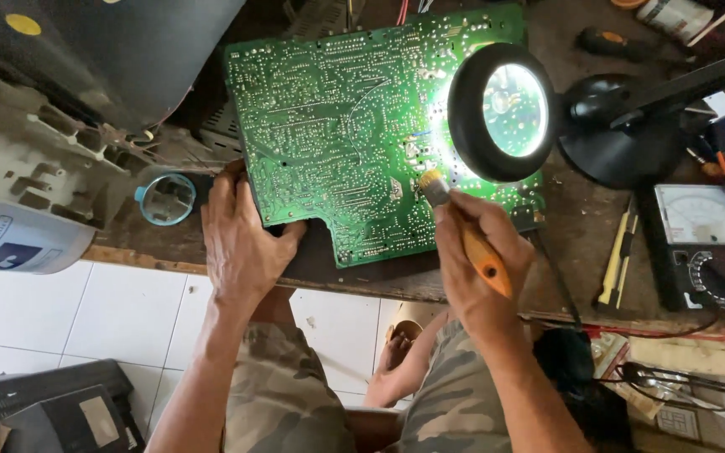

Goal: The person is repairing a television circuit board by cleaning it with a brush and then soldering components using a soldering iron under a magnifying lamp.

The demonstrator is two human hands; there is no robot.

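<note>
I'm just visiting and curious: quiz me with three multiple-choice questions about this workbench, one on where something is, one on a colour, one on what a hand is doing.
1. Where is the meter with a dial?
A. right of the circuit board
B. on the floor
C. left of the board

2. What colour is the tool's handle?
A. blue
B. orange
C. white

3. What is the left hand doing?
A. hanging free
B. holding a cup
C. gripping the board's edge

A: the meter lies on the bench, right of the circuit board.
B: the right hand holds the orange tool.
C: the left hand clasps the board's lower left edge.
</note>
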